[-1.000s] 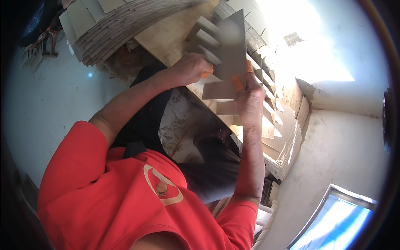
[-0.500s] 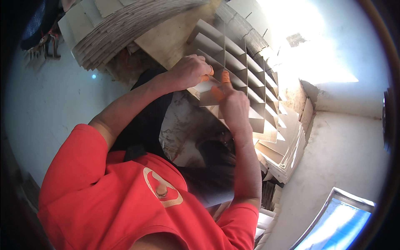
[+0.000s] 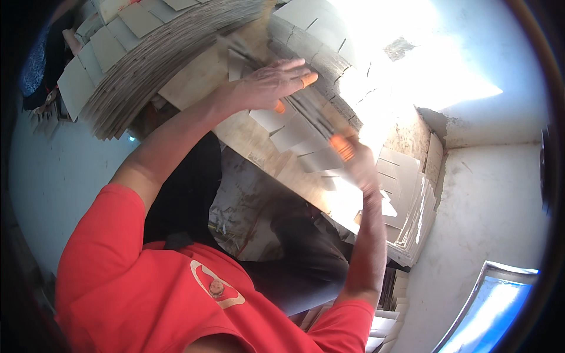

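Note:
A grey cardboard divider [image 3: 282, 135] lies along the wooden board [image 3: 235, 132] in front of me, its slats leaning close together and partly blurred. My left hand [image 3: 273, 82] is over its far-left part, fingers stretched out and palm down, with orange finger covers on the thumb and one finger. At the divider's right end is my right hand [image 3: 357, 162], smeared by motion, also with orange finger covers. Whether its fingers grip the cardboard cannot be made out.
A long stack of cardboard sheets [image 3: 147, 50] curves across the upper left. Slotted sheets [image 3: 318, 44] stand beyond the board, and another pile [image 3: 403, 188] lies to the right near the wall [image 3: 488, 194]. Another person's dark clothing [image 3: 44, 67] shows at the far left.
The divider was an open grid of cells standing up between my hands; now its slats have folded down close together. My hands have moved apart, the left one opening out flat.

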The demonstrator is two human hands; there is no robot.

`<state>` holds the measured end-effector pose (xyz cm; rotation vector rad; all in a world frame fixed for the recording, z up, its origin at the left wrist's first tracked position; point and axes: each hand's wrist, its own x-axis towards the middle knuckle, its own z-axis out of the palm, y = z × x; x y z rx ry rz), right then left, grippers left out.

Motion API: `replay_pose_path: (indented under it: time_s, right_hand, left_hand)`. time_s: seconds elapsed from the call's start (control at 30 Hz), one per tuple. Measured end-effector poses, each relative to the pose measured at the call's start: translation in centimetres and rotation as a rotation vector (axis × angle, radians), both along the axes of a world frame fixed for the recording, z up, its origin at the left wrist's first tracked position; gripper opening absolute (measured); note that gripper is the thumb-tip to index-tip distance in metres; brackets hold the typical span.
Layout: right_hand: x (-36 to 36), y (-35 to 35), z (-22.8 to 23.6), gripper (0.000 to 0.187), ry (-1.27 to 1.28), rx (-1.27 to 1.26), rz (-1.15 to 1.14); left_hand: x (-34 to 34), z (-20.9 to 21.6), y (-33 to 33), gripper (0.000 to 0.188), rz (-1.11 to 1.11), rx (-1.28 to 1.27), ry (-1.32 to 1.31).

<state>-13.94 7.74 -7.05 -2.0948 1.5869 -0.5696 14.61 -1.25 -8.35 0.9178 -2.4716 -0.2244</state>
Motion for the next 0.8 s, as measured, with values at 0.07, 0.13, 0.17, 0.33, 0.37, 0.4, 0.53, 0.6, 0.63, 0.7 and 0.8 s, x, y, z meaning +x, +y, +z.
replay_pose_path:
  time_s: [0.07, 0.13, 0.17, 0.33, 0.37, 0.4, 0.53, 0.6, 0.63, 0.7, 0.8]
  right_hand:
    - [2.4, 2.4, -1.7, 0.037, 0.174, -0.117, 0.015]
    - [3.4, 2.7, -1.3, 0.028, 0.247, -0.075, -0.051]
    - [3.9, 2.8, -0.8, 0.024, 0.285, -0.057, -0.084]
    - [3.9, 5.1, 2.4, 0.036, 0.372, -0.191, -0.062]
    - [4.2, 6.5, 3.6, 0.043, 0.392, -0.371, -0.058]
    - [4.9, 7.8, 4.8, 0.05, 0.4, -0.547, -0.042]
    - [9.6, 12.3, 14.8, 0.066, 0.175, -0.843, -0.044]
    - [13.1, 14.7, 20.4, 0.071, -0.294, -0.831, -0.026]
    - [13.8, 16.0, 23.2, 0.071, -0.382, -0.815, 0.08]
    - [14.2, 19.4, 28.3, 0.068, -0.439, -0.926, 0.132]
    - [13.5, 22.6, 31.6, 0.06, -0.631, -1.036, 0.216]
  left_hand:
    - [-0.4, -0.2, -1.8, 0.047, -0.081, 0.156, -0.096]
    - [-1.0, 0.3, -2.1, 0.022, -0.09, 0.125, -0.25]
    - [-1.1, 0.8, -2.0, 0.011, -0.091, 0.108, -0.326]
    - [0.0, 1.5, 2.5, 0.011, -0.093, -0.191, -0.104]
    - [0.2, 3.7, 4.5, 0.009, -0.115, -0.173, -0.119]
    - [1.5, 5.5, 6.4, 0.006, -0.069, -0.261, -0.119]
    - [9.3, 11.3, 12.3, 0.021, 0.217, -0.686, -0.066]
    - [13.2, 12.0, 12.8, 0.032, 0.373, -0.851, -0.022]
    - [15.3, 12.1, 12.5, 0.036, 0.467, -0.941, -0.025]
    - [17.8, 13.3, 10.9, 0.029, 0.572, -1.054, -0.055]
    - [23.5, 11.5, 7.9, 0.028, 0.793, -0.97, -0.295]
